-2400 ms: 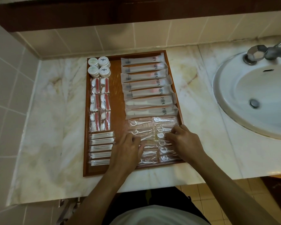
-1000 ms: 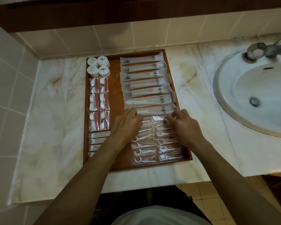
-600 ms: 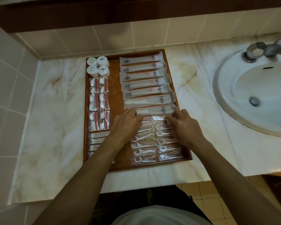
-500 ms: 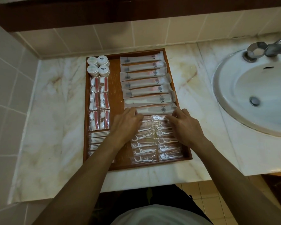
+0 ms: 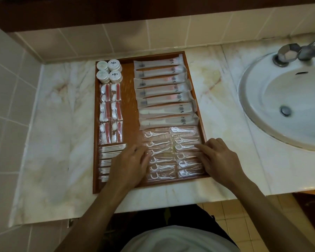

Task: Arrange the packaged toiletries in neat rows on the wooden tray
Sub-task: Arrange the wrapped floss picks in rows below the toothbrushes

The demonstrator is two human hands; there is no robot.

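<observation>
- Wooden tray (image 5: 129,113) lies flat on the marble counter (image 5: 62,124), just left of the white sink (image 5: 289,99) with its metal tap (image 5: 291,52).
- We rest our left hand (image 5: 130,165) palm down on the tray's near middle; its fingers lie fairly straight and close together, the tips touching the left column of floss pick packets (image 5: 159,153).
- Our right hand (image 5: 219,159) rests on the near right corner, fingers slightly spread and gently bent, the fingertips (image 5: 200,147) pressing on the right column of floss picks; we cannot tell whether any packet is pinched.
- Those clear packets sit in two columns side by side in the tray's near right part.
- Behind them, long toothbrush sachets (image 5: 164,93) are stacked in one overlapping row running to the far edge.
- At the far left corner stand four round white caps (image 5: 109,70) in a square.
- Below these, cotton packets with red strips (image 5: 111,113) lie in pairs, three rows deep.
- Cotton swab packets (image 5: 110,152) fill the near left, partly hidden by our left wrist.
- Beige tiles (image 5: 116,39) back the counter.
</observation>
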